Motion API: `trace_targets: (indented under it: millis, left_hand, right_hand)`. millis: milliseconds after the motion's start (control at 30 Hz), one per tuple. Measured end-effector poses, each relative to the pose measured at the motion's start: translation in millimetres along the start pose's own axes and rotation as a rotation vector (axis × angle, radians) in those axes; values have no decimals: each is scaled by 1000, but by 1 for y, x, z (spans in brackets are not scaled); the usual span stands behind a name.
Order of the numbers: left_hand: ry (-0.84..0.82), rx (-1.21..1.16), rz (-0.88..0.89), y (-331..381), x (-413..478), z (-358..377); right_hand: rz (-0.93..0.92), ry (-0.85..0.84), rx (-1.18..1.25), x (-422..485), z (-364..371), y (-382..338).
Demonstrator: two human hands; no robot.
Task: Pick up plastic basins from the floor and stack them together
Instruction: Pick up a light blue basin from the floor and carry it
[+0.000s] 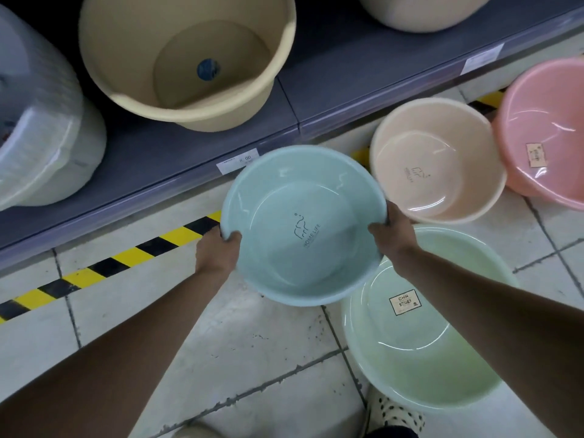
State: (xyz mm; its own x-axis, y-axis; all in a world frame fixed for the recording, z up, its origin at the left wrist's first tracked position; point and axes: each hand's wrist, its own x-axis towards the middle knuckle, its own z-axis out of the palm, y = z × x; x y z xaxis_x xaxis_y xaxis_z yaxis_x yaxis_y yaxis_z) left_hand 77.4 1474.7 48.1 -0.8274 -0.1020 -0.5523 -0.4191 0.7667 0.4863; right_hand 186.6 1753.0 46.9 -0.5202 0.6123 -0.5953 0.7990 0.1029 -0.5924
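Observation:
A light blue basin (300, 226) with an elephant logo is held above the floor by both hands. My left hand (216, 249) grips its left rim, thumb inside. My right hand (393, 230) grips its right rim. A pale green basin (423, 349) with a label lies on the floor below and to the right, partly under the blue one. On the floor behind sit a peach basin (439, 159) and, at the far right, a pink basin (546, 128).
A grey shelf (189, 153) runs along the back, holding a deep beige tub (186, 58) and wrapped white containers (41, 121). Black-and-yellow tape (104, 263) marks the tiled floor at the shelf's foot. A spotted shoe (395, 412) shows at the bottom.

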Motion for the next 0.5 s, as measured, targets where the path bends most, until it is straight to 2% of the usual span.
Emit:
trace_targets:
  millis: [133,300,500]
  left_hand:
    - [-25,33,-65,-43,-15,13]
    - [15,40,-52,-85,-25,19]
    - [12,-72,-76,-100,-23,23]
  right_hand:
    - [-5,-44,-134,-14,13,18]
    - [-57,-39,-215,-25,37,41]
    - [38,-22,-115,-33,64,51]
